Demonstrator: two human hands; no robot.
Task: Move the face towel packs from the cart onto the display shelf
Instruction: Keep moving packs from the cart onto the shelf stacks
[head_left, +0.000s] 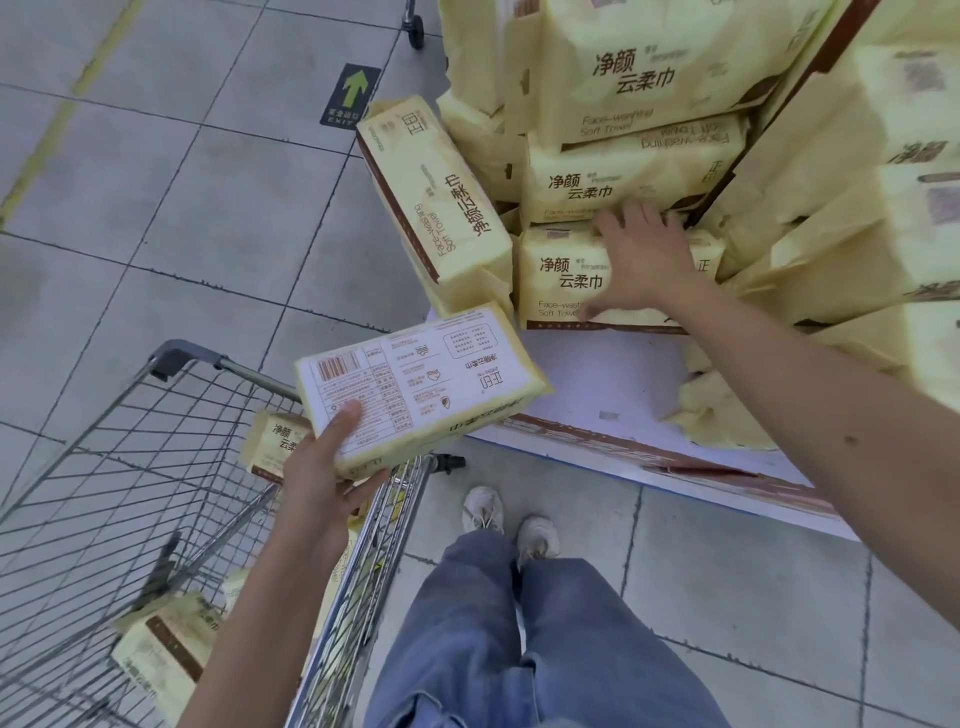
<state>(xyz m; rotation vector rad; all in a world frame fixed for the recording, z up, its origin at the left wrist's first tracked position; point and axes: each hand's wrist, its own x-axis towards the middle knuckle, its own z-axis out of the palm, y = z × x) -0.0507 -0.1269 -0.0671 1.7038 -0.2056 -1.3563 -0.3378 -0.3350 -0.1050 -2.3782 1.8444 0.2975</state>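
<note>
Two hands are at work. The left hand (322, 467) clasps one face towel pack, the held pack (421, 384), thumb on its upper face and fingers curled beneath its near-left end. It is carried in the air over the far right corner of the wire cart (104, 467), just short of the display shelf (597, 384). This pack is a soft, pale yellow rectangle, turned back panel up: a white label with a barcode, small printed tables and icons. The right hand (644, 260) lies spread on the bottom pack (556, 280) of a stack of three on the shelf, fingers fanned toward its far edge and thumb stretched to its near edge, pressing on the wrapper. Above it sit the middle pack (623, 176) and the top pack (639, 78), all three face out, showing dark Chinese lettering, the words "Soft Towel" and a brown stripe along the edge. To their left one leaning pack (436, 192) is tilted on end against the stack. More packs (857, 208) are heaped on the right, too crowded to count, and a crumpled one (727, 410) lies on the shelf's white base. In the cart two packs show plainly, one by the far rim (275, 441) and one near the left (161, 649), with scraps of others partly hidden by the arm. On the tiled floor (156, 208) there are two pale shoes (483, 509) and one green arrow exit sign (350, 96).
</note>
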